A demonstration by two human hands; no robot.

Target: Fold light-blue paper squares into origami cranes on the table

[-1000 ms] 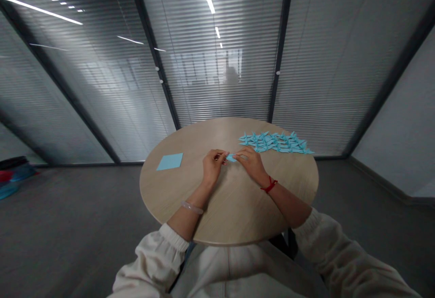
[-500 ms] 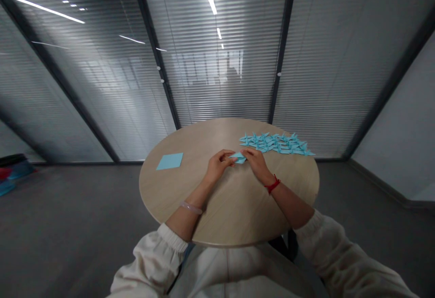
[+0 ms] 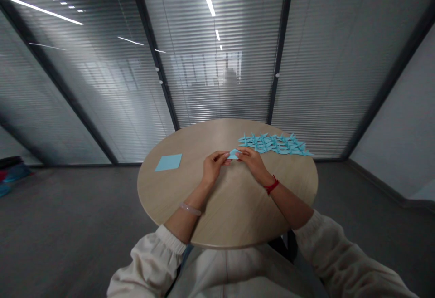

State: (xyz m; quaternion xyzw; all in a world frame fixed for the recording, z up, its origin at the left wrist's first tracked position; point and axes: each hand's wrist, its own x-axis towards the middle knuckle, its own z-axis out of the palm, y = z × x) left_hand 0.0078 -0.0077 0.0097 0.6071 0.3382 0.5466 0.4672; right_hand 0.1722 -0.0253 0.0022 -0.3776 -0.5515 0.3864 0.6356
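The folded paper [image 3: 233,154] is light blue, matching the flat sheet [image 3: 169,162] and the paper birds [image 3: 275,144]. The table [image 3: 238,207] is pale tan with a faint wood grain. The bracelet [image 3: 272,184] is red, the bangle [image 3: 190,208] milky pale. The sleeves [image 3: 149,255] are off-white, the blinds [image 3: 210,98] grey with thin horizontal stripes, the window frames [image 3: 280,44] near black, the floor [image 3: 78,216] dark grey
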